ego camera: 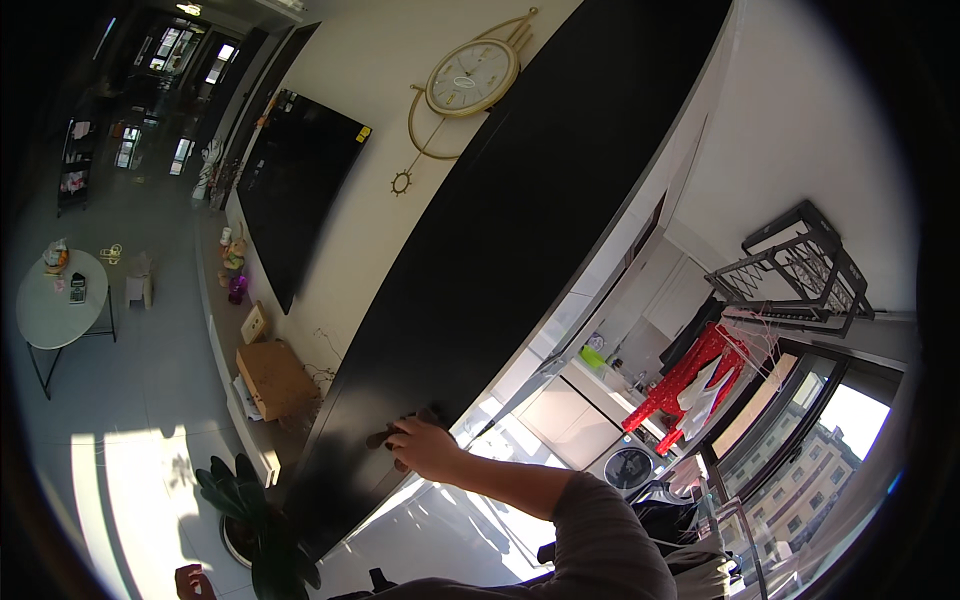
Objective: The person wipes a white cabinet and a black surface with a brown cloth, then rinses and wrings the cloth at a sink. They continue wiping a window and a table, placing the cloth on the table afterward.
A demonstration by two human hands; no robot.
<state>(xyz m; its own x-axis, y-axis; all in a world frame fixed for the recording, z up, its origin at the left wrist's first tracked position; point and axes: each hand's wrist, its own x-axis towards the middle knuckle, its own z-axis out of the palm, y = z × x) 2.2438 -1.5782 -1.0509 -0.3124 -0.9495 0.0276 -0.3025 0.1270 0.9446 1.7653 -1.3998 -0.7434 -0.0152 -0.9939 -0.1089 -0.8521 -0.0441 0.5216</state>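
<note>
My right hand (424, 448) reaches across to the lower part of a tall, glossy black panel (480, 247), fingers bent against its surface. Dark brown shapes show around the fingertips; whether they are the hand's reflection or a thing under it, I cannot tell. The arm wears a grey sleeve pushed up to about the elbow. Low at the left rim, only part of my left hand (193, 582) shows, apart from the panel, and its grip is unclear. Close to it stands a potted plant (225, 484) with broad dark leaves.
A gold-rimmed clock (472, 77) and a television (300, 187) hang on the wall left of the panel. Below are a wooden box (276, 379) and a low ledge. An oval table (64, 315) stands further left. At right, laundry (690, 375) hangs from a drying rack (802, 262).
</note>
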